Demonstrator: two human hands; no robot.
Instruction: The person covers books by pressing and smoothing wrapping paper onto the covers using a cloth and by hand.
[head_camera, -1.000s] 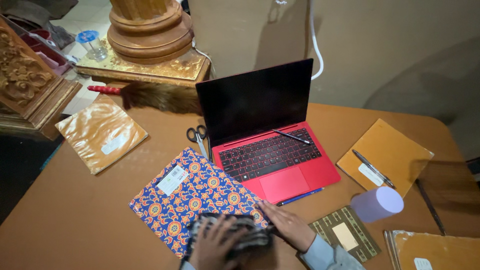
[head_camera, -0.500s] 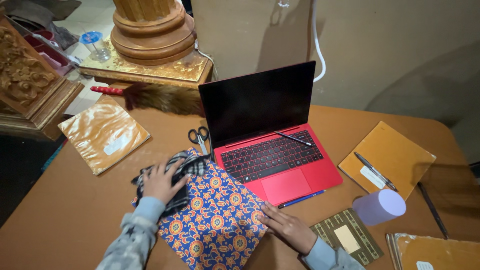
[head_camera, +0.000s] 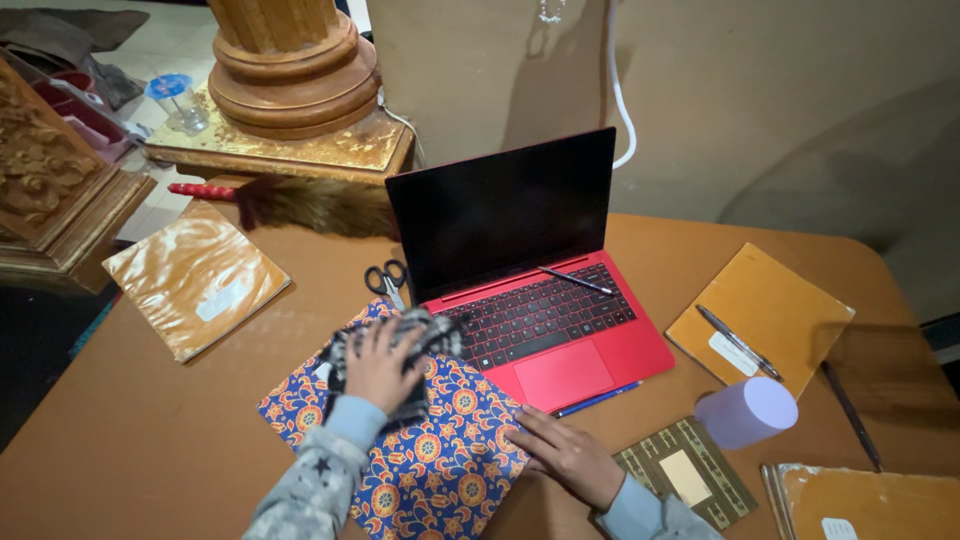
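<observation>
- Head view shows the checked grey cloth (head_camera: 425, 335) bunched on the upper part of the blue floral folder (head_camera: 440, 450), touching the front left corner of the red laptop (head_camera: 560, 340).
- The left hand (head_camera: 378, 365) lies on top of the cloth, fingers spread and curled over it, pressing it flat to the folder rather than pinching it; its grip is a loose clasp on the fabric.
- The right hand (head_camera: 560, 455) rests open, palm down, on the folder's lower right edge, holding nothing.
- Just beyond the cloth lie black scissors (head_camera: 385, 280); a pen (head_camera: 578, 282) rests on the laptop keys, and a blue pen (head_camera: 600, 397) sits by its front edge.
- Farther off on the worktop (head_camera: 150, 440): a lilac cylinder (head_camera: 748, 412) on its side, an orange book (head_camera: 190, 275), a tan notebook (head_camera: 760, 312).
- Risk, as a judgement: the cloth could catch the laptop's keys or nudge the pen off, and the unbraced cylinder looks free to roll if the worktop is jolted.
</observation>
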